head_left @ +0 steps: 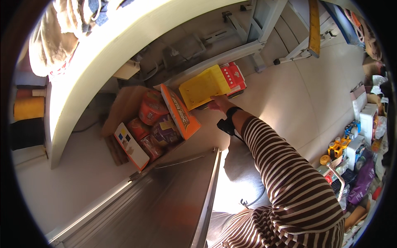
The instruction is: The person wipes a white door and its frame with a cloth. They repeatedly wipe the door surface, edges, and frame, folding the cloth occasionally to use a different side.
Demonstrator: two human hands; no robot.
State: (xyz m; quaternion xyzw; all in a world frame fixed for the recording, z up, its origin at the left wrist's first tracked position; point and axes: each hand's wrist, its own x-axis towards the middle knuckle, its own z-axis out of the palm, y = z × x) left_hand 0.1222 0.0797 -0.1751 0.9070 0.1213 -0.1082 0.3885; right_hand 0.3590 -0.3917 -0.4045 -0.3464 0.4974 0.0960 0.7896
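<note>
A toy dump truck with a yellow bed [203,86] and a red cab [233,76] stands on the tiled floor. At the near rim of the yellow bed is my right hand [220,103], its thumb over the edge and its other fingers partly hidden below. The bed looks bare inside. A black strap with a small black device [226,126] sits on my right wrist. My left hand is out of view. Left of the truck, an open cardboard carton [122,107] with orange printed flaps [178,111] holds several red and purple food packages [153,107].
A metal-framed door panel [161,198] stands close in front of me. A curved pale edge [102,62] arches overhead at the left. Behind the truck runs a metal frame [214,59]. Toys [339,145] and household goods line the right side.
</note>
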